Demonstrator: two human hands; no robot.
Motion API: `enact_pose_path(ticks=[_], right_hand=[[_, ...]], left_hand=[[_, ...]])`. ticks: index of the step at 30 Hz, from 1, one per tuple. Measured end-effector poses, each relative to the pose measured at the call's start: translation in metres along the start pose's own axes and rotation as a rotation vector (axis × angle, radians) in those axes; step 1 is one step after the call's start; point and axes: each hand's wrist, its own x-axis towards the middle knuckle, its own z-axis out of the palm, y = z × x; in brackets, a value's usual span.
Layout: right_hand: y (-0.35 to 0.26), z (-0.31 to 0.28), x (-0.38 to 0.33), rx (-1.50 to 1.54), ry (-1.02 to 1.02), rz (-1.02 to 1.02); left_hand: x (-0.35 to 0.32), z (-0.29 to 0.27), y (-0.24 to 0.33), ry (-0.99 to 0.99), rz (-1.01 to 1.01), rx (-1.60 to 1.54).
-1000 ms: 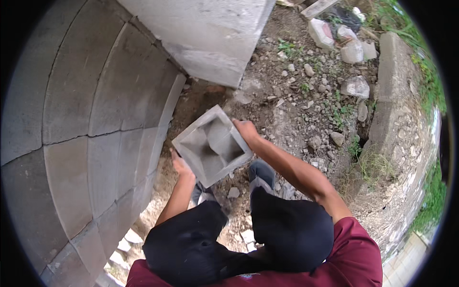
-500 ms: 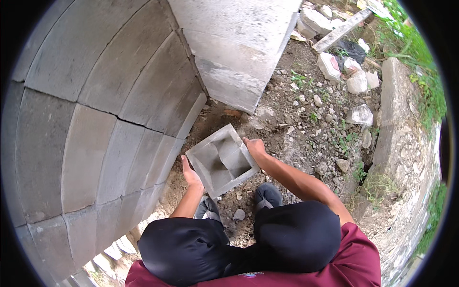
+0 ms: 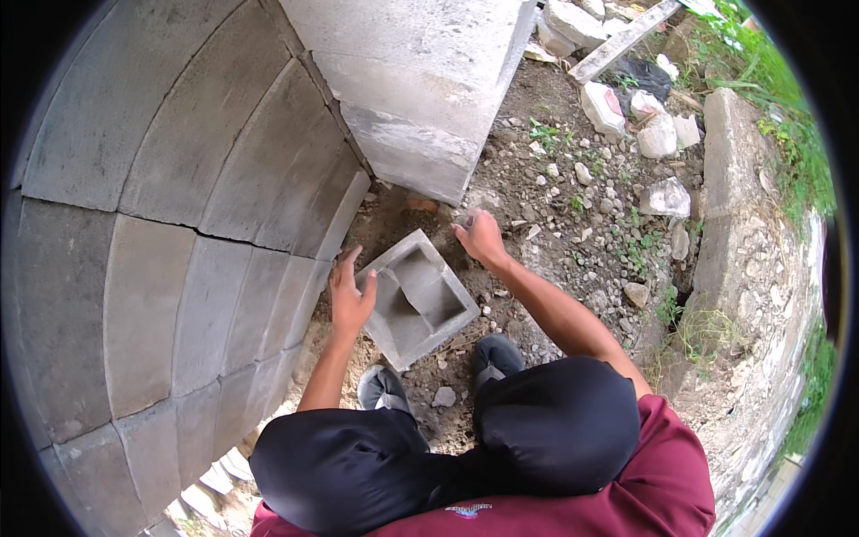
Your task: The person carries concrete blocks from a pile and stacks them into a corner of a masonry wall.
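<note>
Grey concrete block (image 3: 420, 304), mottled grey wall (image 3: 148, 295), maroon shirt (image 3: 658, 474), black trousers (image 3: 555, 430), brown soil (image 3: 512, 201), green grass (image 3: 761, 63)

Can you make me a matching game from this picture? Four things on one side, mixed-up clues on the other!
Things:
1. Hollow block
2. Right hand
3. Shirt
4. Trousers

Clues:
A. Bare, to the right of the block, not touching it
B. Black
C. Grey, with two openings
D. Dark red

Right pairs: 1-C, 2-A, 3-D, 4-B
</note>
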Motion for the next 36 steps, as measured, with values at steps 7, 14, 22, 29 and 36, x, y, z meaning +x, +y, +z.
enact_pose_path(ticks=[7, 14, 22, 29, 36], right_hand=[[0.003, 0.02, 0.009, -0.082, -0.072, -0.016], [0.002, 0.003, -0.001, 0.108, -0.129, -0.033], [0.047, -0.067, -0.068, 0.119, 0.155, 0.209], [-0.032, -0.055, -0.183, 0.742, -0.605, 0.672], [-0.043, -0.019, -0.167, 0.875, -0.379, 0.749]], left_hand=[[0.009, 0.008, -0.002, -0.3, -0.051, 0.183], [0.007, 0.011, 0.0, -0.252, -0.044, 0.184], [0.004, 0.004, -0.002, -0.324, -0.097, 0.192], [-0.075, 0.014, -0.035, 0.324, -0.395, -0.083], [-0.09, 0.027, -0.009, 0.0, -1.062, -0.949]])
